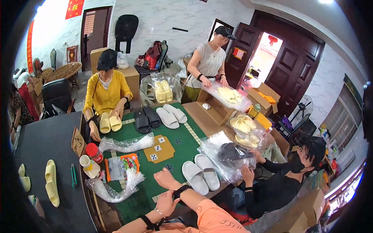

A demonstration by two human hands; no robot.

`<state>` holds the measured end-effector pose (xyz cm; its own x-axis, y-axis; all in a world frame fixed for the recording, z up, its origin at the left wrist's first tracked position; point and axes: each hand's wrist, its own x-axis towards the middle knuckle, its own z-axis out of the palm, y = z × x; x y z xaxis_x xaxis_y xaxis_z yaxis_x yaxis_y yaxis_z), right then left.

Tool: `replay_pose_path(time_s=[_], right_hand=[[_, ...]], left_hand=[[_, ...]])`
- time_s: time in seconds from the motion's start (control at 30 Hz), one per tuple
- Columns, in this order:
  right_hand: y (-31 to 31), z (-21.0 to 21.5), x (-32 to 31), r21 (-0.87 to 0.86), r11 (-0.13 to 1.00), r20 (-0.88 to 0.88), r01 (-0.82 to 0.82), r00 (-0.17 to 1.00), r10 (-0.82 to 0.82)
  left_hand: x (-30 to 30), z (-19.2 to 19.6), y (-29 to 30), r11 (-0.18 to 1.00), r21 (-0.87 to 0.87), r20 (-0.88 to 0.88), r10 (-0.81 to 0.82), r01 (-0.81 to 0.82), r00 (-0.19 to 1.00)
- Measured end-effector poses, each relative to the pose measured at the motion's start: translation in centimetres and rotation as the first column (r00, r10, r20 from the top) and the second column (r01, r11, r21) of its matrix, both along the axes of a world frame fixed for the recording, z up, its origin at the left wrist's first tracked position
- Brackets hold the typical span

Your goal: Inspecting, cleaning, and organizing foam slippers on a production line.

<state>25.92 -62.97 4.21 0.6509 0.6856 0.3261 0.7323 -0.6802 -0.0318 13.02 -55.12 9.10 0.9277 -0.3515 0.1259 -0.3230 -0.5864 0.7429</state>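
fingers [160, 175] beside white slippers [201, 174]

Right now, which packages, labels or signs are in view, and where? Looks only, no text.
Open cardboard box: brown, far right of green table.
Orange-edged packet: flat, near table's left edge.
Clear plastic bags: crumpled, left of the hands.
Red banner: upper-left wall.
Tan card label: on the dark table's edge.

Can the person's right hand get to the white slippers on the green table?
Probably yes. The right hand rests open on the green table just left of the white slippers, with only bare mat between them.
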Motion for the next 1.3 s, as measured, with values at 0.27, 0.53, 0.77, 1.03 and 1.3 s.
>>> replay_pose_path(time_s=[0.27,0.53,0.77,1.03,1.3], right_hand=[[-3.7,7.0,5.5,0.536,0.737,-0.038,0.412,0.884,-0.466],[-15.3,0.8,3.5,0.339,0.655,-0.545,0.675,0.709,-0.448],[-18.5,-8.4,-4.3,-0.212,0.8,-0.328,0.561,0.73,-0.599],[-15.1,-7.8,-2.8,-0.613,0.79,-0.781,0.017,0.138,-0.609],[-14.4,-6.2,-5.6,-0.581,0.687,-0.738,-0.436,-0.074,-0.671]], left_hand=[[3.6,2.1,-1.1,0.998,-0.029,0.303,-0.047,0.059,0.952],[3.5,-5.7,11.3,0.844,-0.285,-0.239,0.396,-0.454,0.887],[-5.0,-14.7,20.6,0.662,0.748,-0.186,0.147,0.043,0.971],[-6.3,-19.8,24.0,0.57,0.533,-0.838,0.249,0.626,0.486],[-9.9,-24.1,22.9,0.306,0.707,-0.703,0.399,0.638,0.589]])
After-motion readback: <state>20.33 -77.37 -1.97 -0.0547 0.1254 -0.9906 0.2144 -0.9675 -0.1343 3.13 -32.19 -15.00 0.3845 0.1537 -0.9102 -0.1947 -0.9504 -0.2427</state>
